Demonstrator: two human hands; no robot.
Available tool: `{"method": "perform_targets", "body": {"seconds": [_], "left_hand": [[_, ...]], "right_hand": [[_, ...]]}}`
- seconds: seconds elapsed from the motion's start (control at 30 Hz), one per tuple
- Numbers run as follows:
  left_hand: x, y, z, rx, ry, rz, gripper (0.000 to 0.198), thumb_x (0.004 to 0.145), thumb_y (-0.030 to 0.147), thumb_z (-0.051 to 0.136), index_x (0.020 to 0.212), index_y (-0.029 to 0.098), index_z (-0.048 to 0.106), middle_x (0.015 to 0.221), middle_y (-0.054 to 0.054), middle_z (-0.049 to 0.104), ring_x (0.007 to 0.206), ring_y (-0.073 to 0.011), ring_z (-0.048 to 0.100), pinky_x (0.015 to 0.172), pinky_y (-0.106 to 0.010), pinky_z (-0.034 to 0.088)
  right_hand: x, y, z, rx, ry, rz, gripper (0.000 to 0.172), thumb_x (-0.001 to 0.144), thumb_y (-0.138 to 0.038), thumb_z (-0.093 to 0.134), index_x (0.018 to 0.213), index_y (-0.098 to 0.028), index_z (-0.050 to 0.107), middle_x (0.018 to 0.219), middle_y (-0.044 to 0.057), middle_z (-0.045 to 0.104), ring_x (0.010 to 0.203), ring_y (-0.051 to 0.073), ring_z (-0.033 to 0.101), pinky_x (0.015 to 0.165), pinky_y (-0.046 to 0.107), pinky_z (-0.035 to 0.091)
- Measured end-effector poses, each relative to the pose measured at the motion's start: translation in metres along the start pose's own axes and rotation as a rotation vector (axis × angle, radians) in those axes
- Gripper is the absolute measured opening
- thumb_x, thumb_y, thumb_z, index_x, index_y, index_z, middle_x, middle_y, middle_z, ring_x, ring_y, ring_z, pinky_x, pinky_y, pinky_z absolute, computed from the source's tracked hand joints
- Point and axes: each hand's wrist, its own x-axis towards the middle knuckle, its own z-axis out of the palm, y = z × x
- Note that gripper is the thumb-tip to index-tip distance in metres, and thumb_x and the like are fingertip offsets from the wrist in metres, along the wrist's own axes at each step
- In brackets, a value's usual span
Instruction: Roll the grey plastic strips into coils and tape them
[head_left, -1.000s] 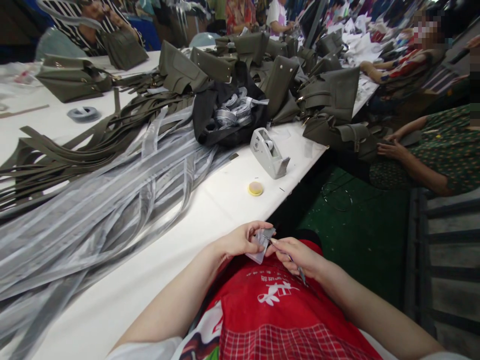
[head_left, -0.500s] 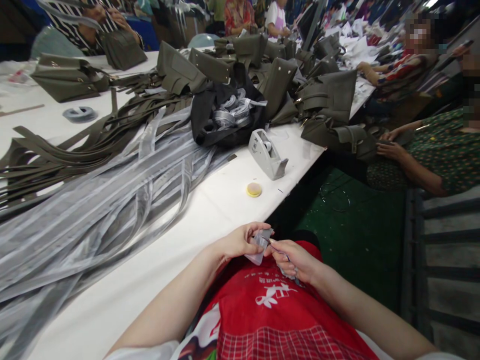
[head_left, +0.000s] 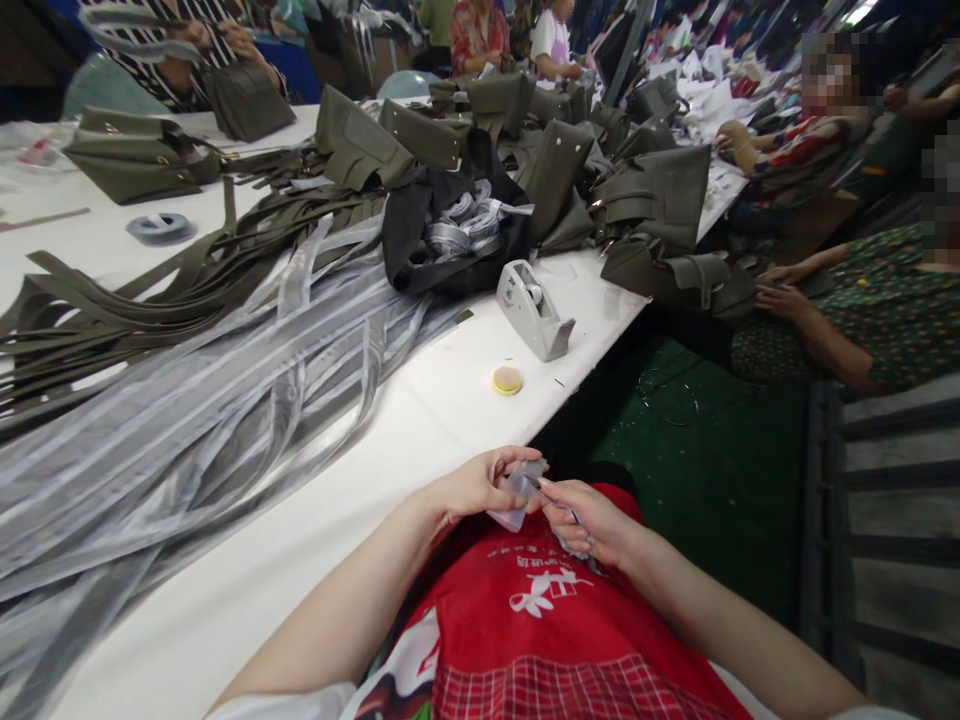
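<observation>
Above my lap, my left hand (head_left: 506,477) pinches a small piece of clear plastic film (head_left: 508,517) between thumb and fingers. My right hand (head_left: 583,517) meets it from the other side, closed round a slim metal tool (head_left: 573,514); its kind is unclear. The tool's thin tip touches or overlaps the film near my left fingertips. Some greyish material hangs below the right palm, too small to name. On the table edge beyond my hands lie a round yellow-rimmed disc (head_left: 507,380) and a grey tape dispenser (head_left: 534,310).
Plastic-wrapped strips (head_left: 247,340) and olive straps (head_left: 142,290) cover the left of the white table (head_left: 420,420). A black bag (head_left: 405,230) holds grey coils. Several olive handbags (head_left: 664,195) are heaped behind. To the right, a co-worker's hands (head_left: 784,290) handle a bag.
My hands stay almost in place, with only a slight shift of the film and fingers. The seated co-workers at right have moved a little.
</observation>
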Motion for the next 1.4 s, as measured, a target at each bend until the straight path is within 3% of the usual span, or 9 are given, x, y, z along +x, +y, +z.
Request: {"method": "perform_targets", "body": {"seconds": [0.2,0.47,0.57,0.73,0.87,0.97,1.13,1.3,1.4], "left_hand": [[0.0,-0.001,0.006,-0.007,0.022,-0.007,0.066,0.06,0.011,0.081,0.121,0.018,0.058,0.13,-0.015,0.058,0.109,-0.0213,0.057,0.086,-0.029,0.042],[0.0,0.005,0.004,0.047,0.023,0.003,0.071,0.06,0.01,0.076,0.126,0.021,0.052,0.121,-0.01,0.058,0.076,-0.0111,0.056,0.067,-0.023,0.039],[0.0,0.005,0.007,0.205,0.031,0.033,0.07,0.06,0.004,0.066,0.127,0.02,0.051,0.117,-0.009,0.059,0.078,-0.0128,0.056,0.066,-0.024,0.04],[-0.001,-0.003,0.017,0.587,0.043,0.026,0.075,0.057,0.002,0.057,0.13,0.02,0.049,0.106,-0.005,0.062,0.087,-0.0176,0.058,0.074,-0.026,0.045],[-0.002,-0.005,0.017,0.791,0.035,-0.031,0.072,0.058,0.008,0.059,0.127,0.026,0.052,0.096,-0.001,0.065,0.077,-0.017,0.059,0.064,-0.024,0.045],[-0.004,-0.001,0.017,0.851,0.078,-0.048,0.076,0.057,0.013,0.066,0.13,0.025,0.05,0.098,-0.002,0.066,0.082,-0.0199,0.061,0.07,-0.027,0.049],[-0.005,0.006,0.019,0.872,0.096,0.016,0.085,0.063,0.031,0.073,0.14,0.017,0.04,0.131,-0.014,0.056,0.113,-0.0299,0.056,0.1,-0.04,0.043],[-0.003,0.008,0.022,0.87,0.069,0.064,0.08,0.069,0.026,0.069,0.142,0.016,0.038,0.135,-0.014,0.053,0.118,-0.0283,0.054,0.105,-0.042,0.041],[-0.005,0.007,0.033,0.865,-0.012,0.154,0.071,0.072,0.021,0.066,0.139,0.017,0.041,0.134,-0.012,0.054,0.118,-0.0254,0.054,0.106,-0.038,0.04]], "right_hand": [[0.006,0.001,0.007,0.007,0.013,-0.025,0.049,0.084,-0.051,0.06,0.054,-0.02,0.036,0.043,-0.012,0.026,0.031,0.002,0.014,0.029,0.017,0.012],[-0.01,-0.016,0.001,-0.252,0.02,-0.125,0.041,0.082,-0.057,0.06,0.082,-0.016,0.06,0.045,-0.013,0.026,0.034,0.003,0.013,0.031,0.018,0.014],[-0.024,-0.067,-0.025,-0.71,0.214,-0.35,0.043,0.085,-0.056,0.055,0.087,-0.015,0.066,0.045,-0.01,0.033,0.036,0.006,0.025,0.037,0.02,0.021],[-0.013,-0.198,-0.069,-1.544,0.928,-0.555,0.022,0.086,-0.035,0.057,0.084,-0.017,0.07,0.077,0.007,0.068,0.074,0.022,0.062,0.062,0.027,0.04],[0.028,-0.288,-0.063,-1.633,0.993,-0.57,0.019,0.077,-0.025,0.065,0.087,-0.01,0.073,0.084,0.015,0.071,0.083,0.027,0.065,0.071,0.031,0.045],[0.052,-0.317,-0.036,-1.682,0.927,-0.702,0.039,0.081,-0.027,0.063,0.114,-0.008,0.066,0.111,0.018,0.068,0.102,0.028,0.061,0.086,0.032,0.045],[0.034,-0.278,-0.003,-1.696,0.647,-0.81,0.036,0.094,-0.035,0.044,0.11,-0.013,0.067,0.107,0.011,0.07,0.099,0.023,0.061,0.086,0.031,0.045],[-0.015,-0.174,-0.014,-1.724,-0.328,-0.027,0.032,0.085,-0.045,0.058,0.088,-0.017,0.074,0.076,0.002,0.072,0.068,0.017,0.065,0.061,0.023,0.045],[-0.019,-0.108,-0.033,-1.673,-0.284,0.117,0.055,0.071,-0.042,0.074,0.118,-0.016,0.064,0.09,0.006,0.073,0.076,0.022,0.067,0.065,0.027,0.048]]}}
